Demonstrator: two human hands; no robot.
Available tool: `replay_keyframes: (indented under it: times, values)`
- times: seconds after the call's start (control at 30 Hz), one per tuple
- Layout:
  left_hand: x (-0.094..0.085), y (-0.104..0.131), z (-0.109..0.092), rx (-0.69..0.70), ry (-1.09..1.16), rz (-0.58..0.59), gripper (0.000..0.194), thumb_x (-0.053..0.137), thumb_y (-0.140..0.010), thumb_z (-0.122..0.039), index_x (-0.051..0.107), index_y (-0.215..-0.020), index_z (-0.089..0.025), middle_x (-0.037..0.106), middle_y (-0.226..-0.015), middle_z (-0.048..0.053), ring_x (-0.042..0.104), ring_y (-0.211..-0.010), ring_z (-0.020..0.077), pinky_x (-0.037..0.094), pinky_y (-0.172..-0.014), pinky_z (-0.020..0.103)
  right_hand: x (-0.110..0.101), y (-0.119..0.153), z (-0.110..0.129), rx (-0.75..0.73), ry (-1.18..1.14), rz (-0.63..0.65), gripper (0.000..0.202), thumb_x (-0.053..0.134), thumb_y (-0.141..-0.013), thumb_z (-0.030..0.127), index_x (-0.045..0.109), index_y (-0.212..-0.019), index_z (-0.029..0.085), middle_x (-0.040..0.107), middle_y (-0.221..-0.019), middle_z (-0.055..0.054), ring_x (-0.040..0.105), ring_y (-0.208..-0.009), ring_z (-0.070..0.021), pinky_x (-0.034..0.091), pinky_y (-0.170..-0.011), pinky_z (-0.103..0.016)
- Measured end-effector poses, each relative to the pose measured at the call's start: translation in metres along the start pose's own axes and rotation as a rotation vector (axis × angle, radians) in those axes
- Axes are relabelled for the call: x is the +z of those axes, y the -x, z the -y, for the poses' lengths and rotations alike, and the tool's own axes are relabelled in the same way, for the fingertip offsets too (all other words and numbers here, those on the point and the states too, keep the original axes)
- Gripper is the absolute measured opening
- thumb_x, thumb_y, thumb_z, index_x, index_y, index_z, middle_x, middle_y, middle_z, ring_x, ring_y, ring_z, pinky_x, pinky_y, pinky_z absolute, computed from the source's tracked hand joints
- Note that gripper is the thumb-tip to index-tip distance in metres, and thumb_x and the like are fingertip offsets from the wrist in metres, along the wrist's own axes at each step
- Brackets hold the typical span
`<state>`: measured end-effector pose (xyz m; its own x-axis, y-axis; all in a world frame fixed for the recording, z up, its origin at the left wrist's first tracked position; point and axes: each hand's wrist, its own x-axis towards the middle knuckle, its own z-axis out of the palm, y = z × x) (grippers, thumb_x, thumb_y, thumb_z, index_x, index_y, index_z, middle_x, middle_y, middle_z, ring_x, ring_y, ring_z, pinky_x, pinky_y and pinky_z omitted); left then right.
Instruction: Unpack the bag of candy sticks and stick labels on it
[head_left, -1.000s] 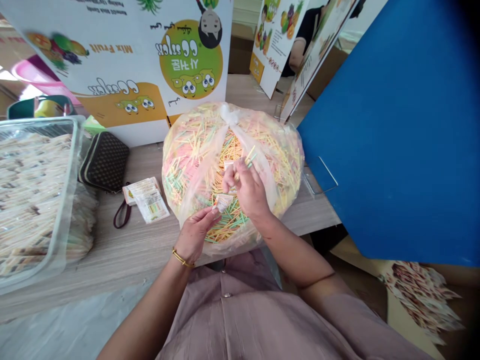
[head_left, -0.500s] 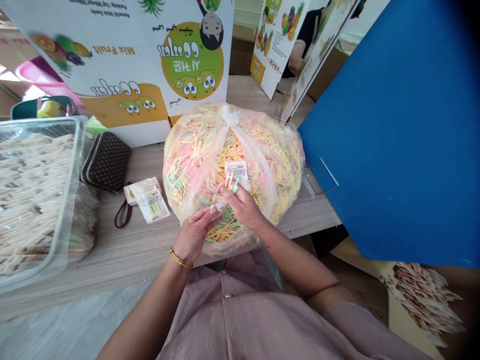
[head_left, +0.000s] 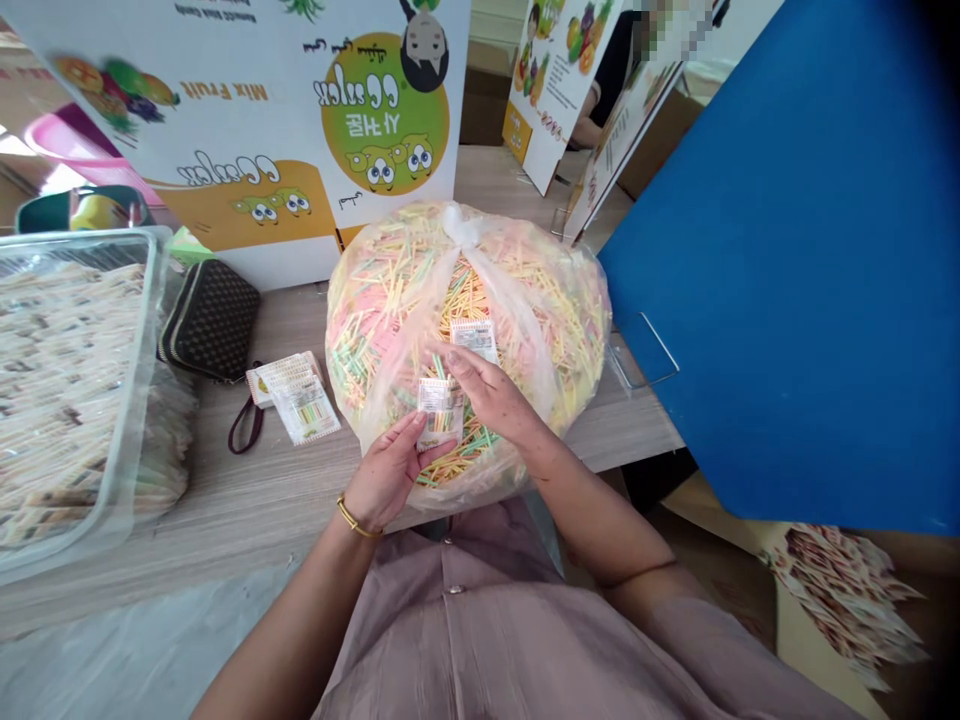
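Note:
My left hand (head_left: 391, 465) pinches the lower left of a small printed sachet (head_left: 440, 415), thumb in front. Coloured candy sticks show through its clear window, and a few stick ends (head_left: 439, 367) poke out at the top. At those ends is my right hand (head_left: 491, 393), its fingers stretched out over them; whether they touch is hard to see. Behind both hands sits a large clear plastic bag (head_left: 536, 325), full of thin pastel candy sticks, its opening facing me. Another sachet (head_left: 474, 340) lies on the sticks behind my right fingers.
Several sachets (head_left: 300, 405) lie overlapped on the table (head_left: 232, 500), near a dark patterned pouch (head_left: 214, 320). A clear tub (head_left: 124, 420) of filled packets stands left. Printed carton (head_left: 247, 130) rises behind; a blue panel (head_left: 780, 280) is right. A person's arm (head_left: 589, 125) shows behind cartons.
The sachet in my left hand now faces up with sticks inside it. My right hand, which held sticks above it, has its fingers extended at the sachet's top.

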<state>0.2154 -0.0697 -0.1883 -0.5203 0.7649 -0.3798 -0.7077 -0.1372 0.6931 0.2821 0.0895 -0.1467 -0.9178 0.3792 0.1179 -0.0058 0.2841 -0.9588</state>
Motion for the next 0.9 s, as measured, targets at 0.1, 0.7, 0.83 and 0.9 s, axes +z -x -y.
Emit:
replay_keyframes:
  times: [0.1,0.7,0.83,0.9]
  values:
    - [-0.001,0.000,0.002,0.002,-0.033,0.007,0.028,0.086,-0.075,-0.039,0.079,-0.094,-0.020,0.075,-0.108,0.003,0.071,-0.101,0.0190,0.059,-0.103,0.042,0.000,-0.001,0.000,0.049,0.067,0.035,0.046,0.039,-0.105,0.049,0.073,-0.097,0.019,0.076,-0.101,-0.005,0.069,-0.100,-0.0174,0.052,-0.095,-0.032]
    - [-0.004,-0.004,0.002,-0.022,-0.077,-0.015,0.038,0.086,-0.073,-0.023,0.076,-0.110,-0.020,0.074,-0.123,0.006,0.071,-0.106,0.0212,0.060,-0.096,0.035,-0.005,0.012,-0.013,0.123,0.166,0.018,0.040,0.055,-0.099,0.048,0.060,-0.128,0.021,0.071,-0.119,-0.008,0.068,-0.101,-0.0189,0.052,-0.091,-0.034]
    - [-0.003,-0.002,0.000,-0.037,-0.087,0.007,0.039,0.083,-0.075,-0.020,0.075,-0.114,-0.021,0.073,-0.124,0.005,0.071,-0.104,0.0204,0.062,-0.092,0.036,0.000,0.014,-0.019,0.128,0.218,0.079,0.023,0.053,-0.098,0.037,0.067,-0.103,0.020,0.071,-0.095,-0.002,0.064,-0.087,-0.0167,0.050,-0.083,-0.031]
    - [-0.003,0.000,-0.002,-0.040,-0.053,0.037,0.037,0.082,-0.076,-0.017,0.076,-0.112,-0.020,0.074,-0.123,0.005,0.070,-0.107,0.0203,0.060,-0.099,0.036,0.001,0.014,-0.023,0.099,0.092,0.033,0.024,0.052,-0.098,0.034,0.065,-0.113,0.021,0.071,-0.106,-0.003,0.065,-0.095,-0.0165,0.050,-0.087,-0.031]
